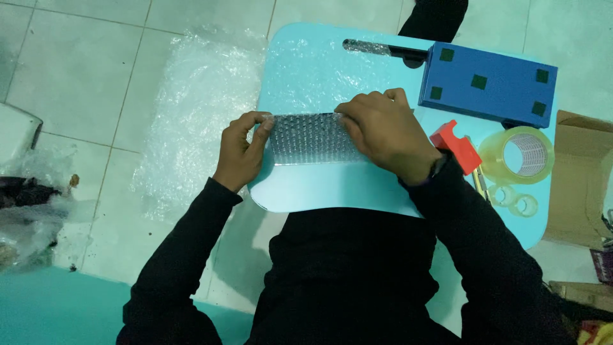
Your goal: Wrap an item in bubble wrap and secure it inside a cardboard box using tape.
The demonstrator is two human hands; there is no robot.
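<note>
While you lean over the pale blue counter [332, 191], your left hand [241, 150] pinches the left end of a bundle wrapped in bubble wrap [306, 137], thumb and fingers closed on its edge. Your right hand [383, 131] lies over the bundle's right end, fingers curled down and pressing on it, so both grips are shut on the same bundle, which sits flat on the counter between them. Beyond your right hand stands a blue box [488, 83] with small dark green squares on its face, and a black handle [383, 48] lies just left of that box. To the right of your right wrist sits a red tape dispenser [456, 145], and further right a roll of clear tape [518, 154]. A loose sheet of bubble wrap [198, 108] spreads over the tiled floor [70, 70] beyond your left hand. A cardboard box [584, 179] stands past the tape.
</note>
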